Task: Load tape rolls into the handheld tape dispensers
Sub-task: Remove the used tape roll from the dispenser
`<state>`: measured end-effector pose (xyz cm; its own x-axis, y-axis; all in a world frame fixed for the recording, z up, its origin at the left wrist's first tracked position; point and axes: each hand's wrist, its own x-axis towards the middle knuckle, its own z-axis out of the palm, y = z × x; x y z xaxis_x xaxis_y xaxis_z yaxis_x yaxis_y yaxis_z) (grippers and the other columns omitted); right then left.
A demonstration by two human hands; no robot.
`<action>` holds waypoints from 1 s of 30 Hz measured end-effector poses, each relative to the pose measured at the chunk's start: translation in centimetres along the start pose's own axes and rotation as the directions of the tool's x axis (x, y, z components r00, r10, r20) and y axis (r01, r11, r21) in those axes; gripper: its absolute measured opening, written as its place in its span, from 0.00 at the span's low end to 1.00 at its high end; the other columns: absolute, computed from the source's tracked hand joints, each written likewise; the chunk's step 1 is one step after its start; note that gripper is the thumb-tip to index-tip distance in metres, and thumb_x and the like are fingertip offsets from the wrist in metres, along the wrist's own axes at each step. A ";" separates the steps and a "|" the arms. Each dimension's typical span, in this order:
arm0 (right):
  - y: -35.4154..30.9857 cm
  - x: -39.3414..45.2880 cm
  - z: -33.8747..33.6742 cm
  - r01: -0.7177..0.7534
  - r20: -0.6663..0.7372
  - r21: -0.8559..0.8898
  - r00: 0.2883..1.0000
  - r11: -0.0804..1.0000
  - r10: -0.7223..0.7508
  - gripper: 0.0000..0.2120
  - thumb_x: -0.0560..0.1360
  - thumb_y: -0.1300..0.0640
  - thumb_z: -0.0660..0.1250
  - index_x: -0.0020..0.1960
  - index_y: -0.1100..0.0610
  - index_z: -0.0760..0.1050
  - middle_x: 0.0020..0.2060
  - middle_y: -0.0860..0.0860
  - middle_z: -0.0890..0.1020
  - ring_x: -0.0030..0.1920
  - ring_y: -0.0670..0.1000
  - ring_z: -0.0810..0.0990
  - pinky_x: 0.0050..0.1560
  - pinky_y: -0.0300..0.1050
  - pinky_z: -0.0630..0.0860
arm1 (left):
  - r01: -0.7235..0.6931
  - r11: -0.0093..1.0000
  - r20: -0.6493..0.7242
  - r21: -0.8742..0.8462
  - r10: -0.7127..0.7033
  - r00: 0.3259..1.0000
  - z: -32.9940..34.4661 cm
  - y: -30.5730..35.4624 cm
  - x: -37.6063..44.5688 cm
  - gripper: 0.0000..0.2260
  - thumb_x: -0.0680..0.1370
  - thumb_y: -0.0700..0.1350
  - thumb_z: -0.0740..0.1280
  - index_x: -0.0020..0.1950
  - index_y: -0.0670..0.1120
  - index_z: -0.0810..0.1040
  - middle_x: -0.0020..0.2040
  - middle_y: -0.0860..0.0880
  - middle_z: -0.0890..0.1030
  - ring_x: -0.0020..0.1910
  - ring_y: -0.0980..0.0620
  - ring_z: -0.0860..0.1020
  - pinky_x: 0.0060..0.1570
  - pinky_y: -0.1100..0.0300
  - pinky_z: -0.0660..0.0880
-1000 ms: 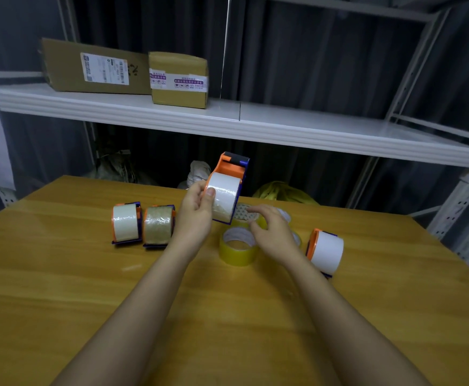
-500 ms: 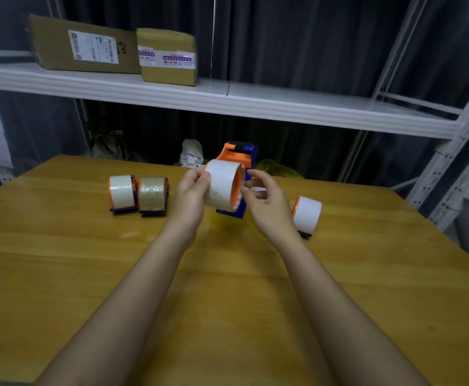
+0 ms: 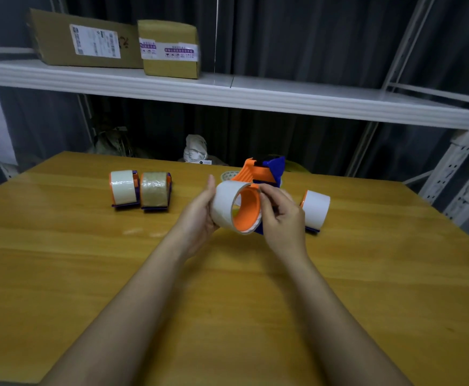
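- The left hand (image 3: 200, 210) is cupping a white roll (image 3: 225, 203) from its left side, held above the tabletop (image 3: 227, 302).
- The right hand (image 3: 282, 215) is pinching the orange-and-blue dispenser (image 3: 258, 176); the roll is sitting on its orange hub, seemingly not fully seated.
- Three loaded dispensers are resting on the tabletop: two (image 3: 140, 190) at left, one (image 3: 315, 208) just right of the hands.

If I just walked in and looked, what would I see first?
First you'd spot the bright orange and blue tape dispenser in the middle, held above the wooden table with a white tape roll on its orange hub, gripped by the left hand and right hand. Next, three loaded dispensers stand on the table, two on the left, one on the right.
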<state>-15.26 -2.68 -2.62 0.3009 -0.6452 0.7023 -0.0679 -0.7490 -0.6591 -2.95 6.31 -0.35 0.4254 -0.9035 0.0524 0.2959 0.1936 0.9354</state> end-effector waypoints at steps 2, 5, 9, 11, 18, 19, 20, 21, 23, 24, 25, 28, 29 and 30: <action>0.9 0.3 0.1 0.012 0.008 0.005 1.000 1.000 -0.012 0.11 0.79 0.64 0.63 0.58 0.61 0.80 0.51 0.47 0.81 0.54 0.42 0.77 0.53 0.27 0.70 | 0.001 0.999 0.010 0.036 -0.001 1.000 -0.1 -0.7 0.9 0.20 0.81 0.53 0.54 0.61 0.41 0.76 0.52 0.42 0.82 0.48 0.48 0.80 0.49 0.54 0.75; 1.9 0.1 0.2 0.001 0.017 0.024 1.000 1.000 -0.001 0.10 0.79 0.63 0.62 0.56 0.59 0.80 0.49 0.39 0.79 0.53 0.41 0.77 0.51 0.28 0.71 | -0.011 1.000 0.009 -0.011 0.011 1.000 -0.4 -1.8 2.0 0.17 0.82 0.49 0.54 0.59 0.40 0.76 0.50 0.43 0.82 0.45 0.51 0.80 0.46 0.58 0.76; 2.8 -0.6 0.2 -0.070 0.093 0.125 0.994 0.990 0.059 0.10 0.78 0.57 0.62 0.56 0.55 0.79 0.51 0.43 0.79 0.53 0.38 0.77 0.48 0.29 0.72 | -0.038 0.999 0.000 -0.003 0.038 0.999 -0.8 -2.9 2.6 0.14 0.82 0.48 0.56 0.57 0.42 0.77 0.50 0.44 0.82 0.47 0.50 0.80 0.50 0.57 0.75; 3.0 -0.9 0.4 -0.225 0.133 0.283 0.972 0.932 0.194 0.12 0.78 0.51 0.63 0.54 0.54 0.80 0.52 0.50 0.82 0.56 0.43 0.78 0.55 0.40 0.76 | -0.054 0.998 -0.008 0.019 0.054 0.998 -0.9 -3.4 2.6 0.14 0.79 0.50 0.58 0.56 0.44 0.78 0.50 0.46 0.83 0.50 0.50 0.80 0.52 0.56 0.74; 2.6 -0.7 0.9 -0.724 0.452 0.470 0.689 0.504 0.567 0.12 0.80 0.48 0.61 0.60 0.51 0.76 0.57 0.50 0.80 0.59 0.53 0.80 0.60 0.63 0.76 | -0.068 0.997 0.013 -0.022 0.068 0.998 -0.8 -4.4 1.9 0.16 0.79 0.51 0.59 0.59 0.43 0.77 0.56 0.41 0.81 0.57 0.43 0.77 0.63 0.45 0.69; 2.6 -0.7 0.9 -0.764 0.518 0.484 0.643 0.427 0.564 0.17 0.78 0.43 0.63 0.63 0.50 0.74 0.60 0.51 0.79 0.60 0.54 0.79 0.60 0.62 0.76 | -0.068 0.997 0.021 -0.030 0.069 0.997 -0.8 -4.5 1.9 0.17 0.79 0.51 0.59 0.60 0.42 0.76 0.57 0.40 0.80 0.58 0.42 0.77 0.63 0.45 0.69; 2.6 -0.7 1.0 -0.789 0.569 0.502 0.610 0.355 0.551 0.23 0.75 0.40 0.64 0.66 0.49 0.73 0.62 0.52 0.79 0.61 0.55 0.79 0.59 0.60 0.77 | -0.071 0.997 0.036 -0.035 0.072 0.997 -0.8 -4.5 1.8 0.17 0.80 0.51 0.60 0.61 0.41 0.75 0.57 0.40 0.80 0.58 0.42 0.77 0.62 0.46 0.70; 2.5 -0.7 1.1 -0.796 0.600 0.521 0.598 0.308 0.532 0.27 0.72 0.39 0.65 0.68 0.49 0.72 0.63 0.52 0.78 0.61 0.56 0.79 0.58 0.58 0.78 | -0.072 0.996 0.052 -0.043 0.074 0.996 -0.8 -4.6 1.8 0.17 0.79 0.51 0.60 0.61 0.41 0.75 0.56 0.40 0.81 0.58 0.43 0.77 0.61 0.48 0.71; 2.4 -0.7 1.2 -0.790 0.609 0.541 0.605 0.288 0.513 0.28 0.72 0.39 0.66 0.68 0.50 0.72 0.64 0.54 0.77 0.61 0.56 0.79 0.53 0.55 0.79 | -0.066 0.995 0.080 -0.072 0.072 0.994 -1.0 -4.8 1.8 0.17 0.77 0.49 0.59 0.60 0.41 0.76 0.54 0.42 0.82 0.55 0.46 0.78 0.58 0.52 0.72; 2.3 -0.8 1.2 -0.784 0.600 0.546 0.612 0.295 0.515 0.26 0.73 0.40 0.67 0.67 0.50 0.72 0.64 0.55 0.77 0.60 0.55 0.79 0.50 0.53 0.80 | -0.055 0.994 0.090 -0.093 0.063 0.994 -1.2 -4.8 1.9 0.16 0.77 0.48 0.60 0.59 0.41 0.76 0.54 0.42 0.81 0.55 0.46 0.78 0.59 0.52 0.72; 2.2 -0.9 1.2 -0.778 0.587 0.548 0.619 0.307 0.523 0.25 0.73 0.41 0.67 0.67 0.51 0.72 0.64 0.55 0.77 0.59 0.55 0.79 0.47 0.52 0.80 | -0.038 0.992 0.099 -0.118 0.049 0.994 -1.3 -4.8 2.1 0.15 0.77 0.47 0.61 0.59 0.40 0.76 0.54 0.41 0.81 0.55 0.46 0.78 0.58 0.52 0.72; 2.4 -0.9 1.1 -0.771 0.570 0.531 0.632 0.351 0.526 0.23 0.71 0.42 0.68 0.64 0.49 0.75 0.63 0.54 0.78 0.59 0.54 0.80 0.47 0.52 0.79 | -0.010 0.990 0.104 -0.138 0.025 0.994 -1.8 -4.5 2.5 0.15 0.73 0.45 0.61 0.55 0.39 0.77 0.52 0.41 0.80 0.52 0.46 0.77 0.53 0.54 0.72; 2.4 -0.8 1.1 -0.766 0.565 0.525 0.639 0.370 0.522 0.23 0.70 0.42 0.70 0.63 0.49 0.75 0.63 0.54 0.78 0.59 0.54 0.79 0.49 0.54 0.80 | -0.011 0.993 0.103 -0.121 0.024 0.994 -1.9 -4.5 2.6 0.15 0.72 0.45 0.60 0.54 0.39 0.77 0.51 0.41 0.80 0.52 0.46 0.76 0.51 0.54 0.72; 2.5 -0.8 1.0 -0.758 0.551 0.519 0.651 0.396 0.523 0.23 0.69 0.43 0.72 0.62 0.49 0.76 0.63 0.53 0.78 0.60 0.54 0.79 0.51 0.55 0.79 | -0.013 0.995 0.110 -0.102 0.025 0.994 -1.9 -4.4 2.6 0.15 0.72 0.45 0.60 0.54 0.39 0.77 0.51 0.41 0.79 0.51 0.46 0.76 0.50 0.54 0.72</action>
<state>-14.70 -3.94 -5.09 0.6844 -0.7282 -0.0358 0.2387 0.2702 -0.9328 -1.53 3.87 -5.05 0.3359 -0.9350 0.1137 0.3756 0.2436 0.8942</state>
